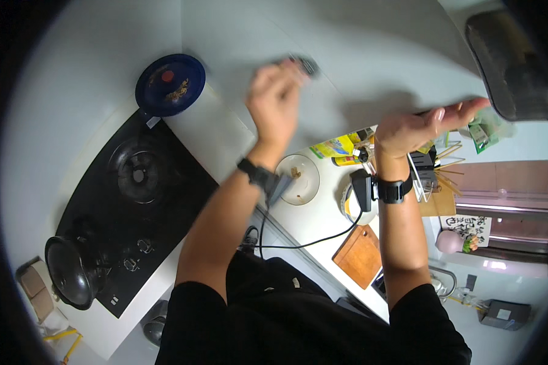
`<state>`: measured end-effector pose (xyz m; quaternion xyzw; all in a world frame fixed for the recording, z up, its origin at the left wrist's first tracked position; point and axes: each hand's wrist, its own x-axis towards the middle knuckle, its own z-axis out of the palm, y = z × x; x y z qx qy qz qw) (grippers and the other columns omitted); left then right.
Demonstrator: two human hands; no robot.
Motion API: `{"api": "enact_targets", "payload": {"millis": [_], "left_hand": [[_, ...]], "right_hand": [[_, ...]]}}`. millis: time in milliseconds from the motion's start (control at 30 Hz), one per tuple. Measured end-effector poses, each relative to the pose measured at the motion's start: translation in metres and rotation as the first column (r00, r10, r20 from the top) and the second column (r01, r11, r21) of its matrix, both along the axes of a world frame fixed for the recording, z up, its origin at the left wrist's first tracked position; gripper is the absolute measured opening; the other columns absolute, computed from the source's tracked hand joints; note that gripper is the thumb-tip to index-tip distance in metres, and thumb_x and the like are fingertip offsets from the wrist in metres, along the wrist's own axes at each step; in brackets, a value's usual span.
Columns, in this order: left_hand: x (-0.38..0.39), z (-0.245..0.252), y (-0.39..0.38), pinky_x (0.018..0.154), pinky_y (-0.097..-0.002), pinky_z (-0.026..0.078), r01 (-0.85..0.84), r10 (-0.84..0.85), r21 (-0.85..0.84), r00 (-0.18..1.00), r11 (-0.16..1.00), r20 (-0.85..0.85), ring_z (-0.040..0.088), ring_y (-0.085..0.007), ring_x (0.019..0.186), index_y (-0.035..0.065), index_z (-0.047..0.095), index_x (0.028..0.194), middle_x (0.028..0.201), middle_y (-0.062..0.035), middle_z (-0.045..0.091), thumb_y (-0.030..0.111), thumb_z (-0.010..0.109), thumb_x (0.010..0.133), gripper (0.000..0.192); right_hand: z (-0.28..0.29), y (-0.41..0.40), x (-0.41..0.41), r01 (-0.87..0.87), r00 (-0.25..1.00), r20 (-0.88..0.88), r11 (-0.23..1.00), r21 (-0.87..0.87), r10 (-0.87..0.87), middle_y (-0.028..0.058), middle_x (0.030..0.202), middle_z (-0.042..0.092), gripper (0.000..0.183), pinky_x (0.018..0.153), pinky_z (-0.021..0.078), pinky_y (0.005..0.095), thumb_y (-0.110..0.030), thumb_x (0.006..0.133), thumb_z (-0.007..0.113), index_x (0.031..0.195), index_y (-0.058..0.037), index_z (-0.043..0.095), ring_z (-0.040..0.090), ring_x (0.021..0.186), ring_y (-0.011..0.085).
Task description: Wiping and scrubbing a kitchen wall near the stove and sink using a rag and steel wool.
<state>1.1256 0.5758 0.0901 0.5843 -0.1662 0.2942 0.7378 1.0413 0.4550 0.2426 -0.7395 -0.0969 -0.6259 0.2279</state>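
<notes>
My left hand (276, 93) is raised in front of a pale wall-like surface (370, 41), blurred, with its fingers drawn together. At its fingertips is a small dark ribbed object (307, 66), too blurred to name. My right hand (427, 127) is raised at the right, fingers stretched and palm turned upward. A dark edge shows along that palm, but what it belongs to is hidden. The right fingertips reach the edge of a dark translucent container-like thing (511, 68); whether they touch it cannot be told. Black straps with small devices sit on both wrists.
A black gas hob (150, 219) carries a dark lidded pot (71, 273). A blue lid (170, 85) lies beyond it. On the white counter stand a glass bowl (308, 180) with food scraps, yellow packets (335, 147) and a wooden cutting board (360, 256). Cables hang from the wrists.
</notes>
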Motion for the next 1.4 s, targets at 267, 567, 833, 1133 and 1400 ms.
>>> {"api": "enact_targets", "payload": {"millis": [267,567,833,1133,1400], "left_hand": [[-0.031,-0.021,-0.027,0.092,-0.0374,0.06,-0.011,0.014,-0.195,1.0,0.981,0.013,0.071,-0.0255,0.1,0.0021,0.082,0.099,0.102,-0.0088,0.072,-0.011,0.08,0.077,0.026],[-0.05,-0.042,-0.026,0.086,-0.0386,0.061,-0.042,0.042,-0.106,0.999,0.993,-0.007,0.073,-0.0277,0.096,0.0038,0.083,0.096,0.098,-0.0121,0.075,-0.005,0.083,0.079,0.02],[0.072,-0.031,0.012,0.084,-0.036,0.058,-0.342,0.306,-0.131,0.923,0.93,-0.234,0.074,-0.0292,0.093,0.0028,0.08,0.102,0.102,-0.0149,0.076,0.007,0.084,0.084,0.019],[0.035,-0.007,0.0,0.082,-0.0333,0.058,-0.107,0.108,-0.204,0.994,0.973,-0.005,0.074,-0.023,0.092,0.002,0.082,0.099,0.102,-0.013,0.078,-0.001,0.086,0.08,0.019],[0.195,-0.006,0.072,0.076,-0.0373,0.057,-0.318,0.282,-0.141,0.933,0.938,-0.225,0.071,-0.03,0.086,0.0082,0.082,0.092,0.092,-0.0096,0.077,0.015,0.084,0.085,0.01]], "right_hand": [[0.0,-0.009,0.003,-0.02,0.998,0.057,1.0,-0.012,0.021,0.0139,0.178,0.013,0.082,0.133,0.0078,0.047,-0.041,0.103,0.046,0.17,-0.0033,0.017,0.012,0.164,0.0304],[-0.001,-0.014,0.003,0.142,0.989,0.079,0.972,-0.189,-0.129,0.0171,0.176,0.021,0.073,0.132,0.0175,0.0455,-0.042,0.11,0.036,0.169,-0.0021,0.018,0.022,0.161,0.0298],[-0.002,-0.011,0.005,-0.056,0.988,0.14,0.998,-0.035,0.06,0.0122,0.175,0.023,0.083,0.131,0.0191,0.0539,-0.051,0.101,0.056,0.168,-0.0096,0.029,0.021,0.16,0.033],[0.0,-0.012,0.001,0.031,0.989,0.145,0.999,-0.032,-0.026,0.0111,0.174,0.026,0.074,0.13,0.024,0.0523,-0.047,0.106,0.049,0.166,-0.0083,0.032,0.027,0.159,0.0308],[-0.011,0.004,0.011,0.127,0.987,0.109,0.99,-0.058,-0.12,0.0114,0.174,0.024,0.072,0.131,0.0232,0.0534,-0.046,0.107,0.045,0.165,-0.0043,0.034,0.026,0.159,0.0312]]}}
